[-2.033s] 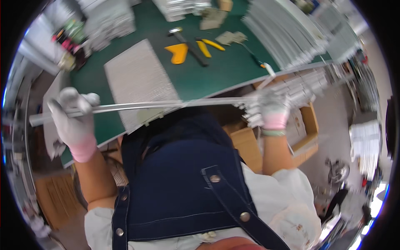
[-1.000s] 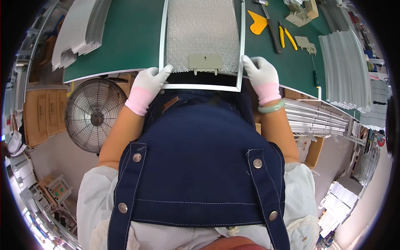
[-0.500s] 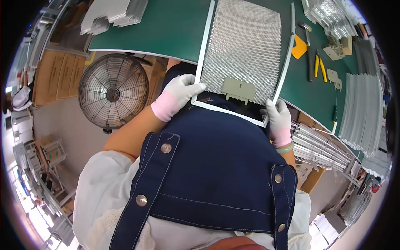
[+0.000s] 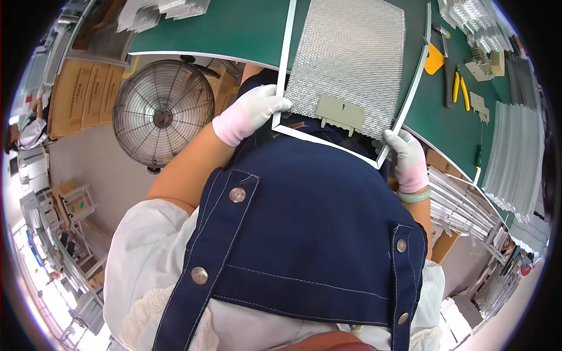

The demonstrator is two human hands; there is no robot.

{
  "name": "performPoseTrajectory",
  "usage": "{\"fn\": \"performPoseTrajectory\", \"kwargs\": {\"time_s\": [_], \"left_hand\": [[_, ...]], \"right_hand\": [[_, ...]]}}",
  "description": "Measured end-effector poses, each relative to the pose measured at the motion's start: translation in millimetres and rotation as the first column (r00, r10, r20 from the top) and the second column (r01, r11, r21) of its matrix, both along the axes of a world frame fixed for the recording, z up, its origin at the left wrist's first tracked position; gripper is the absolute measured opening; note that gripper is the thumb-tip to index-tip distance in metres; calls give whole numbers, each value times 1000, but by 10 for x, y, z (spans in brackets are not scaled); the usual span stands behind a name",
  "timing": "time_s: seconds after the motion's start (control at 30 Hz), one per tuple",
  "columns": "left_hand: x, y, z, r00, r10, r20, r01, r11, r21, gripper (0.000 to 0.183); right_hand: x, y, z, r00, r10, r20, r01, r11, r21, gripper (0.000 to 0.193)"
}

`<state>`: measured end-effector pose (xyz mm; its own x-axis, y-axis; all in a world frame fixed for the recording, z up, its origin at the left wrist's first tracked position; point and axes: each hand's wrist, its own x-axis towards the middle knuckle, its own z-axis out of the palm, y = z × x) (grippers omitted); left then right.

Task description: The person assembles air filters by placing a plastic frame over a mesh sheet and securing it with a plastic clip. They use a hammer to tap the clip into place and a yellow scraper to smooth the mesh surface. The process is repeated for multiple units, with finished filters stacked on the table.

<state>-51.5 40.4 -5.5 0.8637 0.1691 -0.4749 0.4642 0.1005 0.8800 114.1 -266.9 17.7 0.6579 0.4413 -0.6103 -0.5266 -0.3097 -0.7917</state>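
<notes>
Green bench point(image 4: 222, 29), dark-lettered cartons point(image 4: 70, 96), fingers point(image 4: 280, 105) on white frame point(image 4: 285, 52)

White gloves point(image 4: 411, 153) with pink cuffs point(image 4: 232, 125) cover the hands point(image 4: 257, 108); a pale green bangle point(image 4: 414, 198) circles the right arm point(image 4: 422, 212). A navy apron point(image 4: 310, 216), stitched in white, has wide straps point(image 4: 218, 240) with round silver buttons point(image 4: 199, 275), over a white short-sleeved shirt point(image 4: 146, 245) with lace trim point(image 4: 145, 309)

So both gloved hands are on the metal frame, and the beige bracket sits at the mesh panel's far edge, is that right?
Not quite: the head view shows the beige bracket at the near edge of the mesh panel. The left hand and right hand are indeed on the metal frame.
</notes>
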Motion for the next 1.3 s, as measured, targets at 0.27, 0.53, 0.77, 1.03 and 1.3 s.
{"fn": "performPoseTrajectory", "kwargs": {"time_s": [0.27, 0.53, 0.77, 1.03, 1.3], "left_hand": [[35, 91, 75, 984, -176, 27, 176, 984, 8, 21], [59, 52, 77, 995, -97, 34, 99, 994, -52, 19], [105, 62, 122, 982, -187, 34, 186, 982, 30, 21], [106, 57, 96, 992, -126, 22, 128, 984, -124, 28], [96, 48, 105, 994, -106, 12, 107, 990, -95, 24]], "right_hand": [[27, -103, -68, 989, 143, -24, -141, 989, 44, 22], [-99, -22, -85, 993, -86, -85, 98, 985, 142, 27], [-85, -16, -87, 989, -124, -76, 132, 986, 102, 28], [-4, -73, -146, 988, -53, -142, 72, 988, 136, 24], [-59, -68, -95, 976, -126, -177, 148, 982, 116, 23]]}}
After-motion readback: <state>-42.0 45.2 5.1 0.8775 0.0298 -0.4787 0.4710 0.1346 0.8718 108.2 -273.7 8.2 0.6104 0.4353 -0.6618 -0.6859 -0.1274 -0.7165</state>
